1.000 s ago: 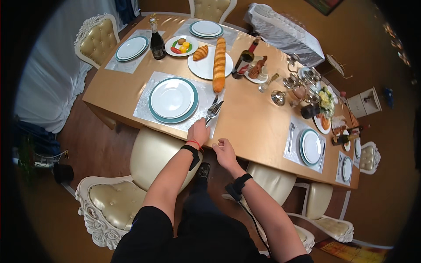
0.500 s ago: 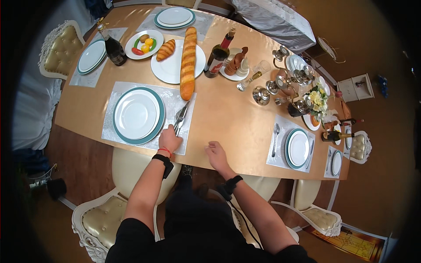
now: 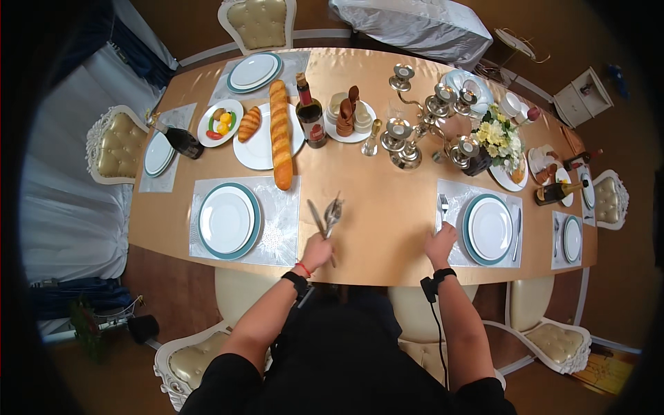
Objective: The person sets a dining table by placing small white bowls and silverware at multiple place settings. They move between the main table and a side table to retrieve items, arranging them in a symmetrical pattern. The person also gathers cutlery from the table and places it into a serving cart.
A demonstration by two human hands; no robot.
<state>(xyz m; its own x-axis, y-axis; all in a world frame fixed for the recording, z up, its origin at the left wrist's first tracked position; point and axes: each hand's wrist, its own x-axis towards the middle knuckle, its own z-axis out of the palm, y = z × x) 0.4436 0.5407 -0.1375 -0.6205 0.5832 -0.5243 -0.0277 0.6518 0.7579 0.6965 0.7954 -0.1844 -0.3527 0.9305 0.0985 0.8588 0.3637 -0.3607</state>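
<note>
My left hand (image 3: 317, 252) is closed around several pieces of cutlery, held above the table just right of the left placemat (image 3: 280, 238). A knife (image 3: 315, 216) and a fork (image 3: 333, 211) stick out past its fingers, slightly blurred. My right hand (image 3: 441, 243) has its fingers closed on the lower part of a fork (image 3: 443, 203), which lies on the left side of the right placemat (image 3: 453, 188). Beside that hand are stacked white and teal plates (image 3: 490, 229), with a knife (image 3: 517, 234) to their right. Another plate stack (image 3: 227, 220) rests on the left placemat.
Beyond my hands stand a long bread loaf (image 3: 280, 131) on a white plate, a wine bottle (image 3: 311, 114), a silver candelabra (image 3: 408, 153), a small gold-handled bell (image 3: 371, 142) and flowers (image 3: 499, 145). Cream chairs (image 3: 242, 294) are tucked along the table's near edge (image 3: 373, 283).
My left hand has lifted the cutlery off the left placemat and moved right with it. My right hand has moved right to the fork at the right setting. The view has shifted.
</note>
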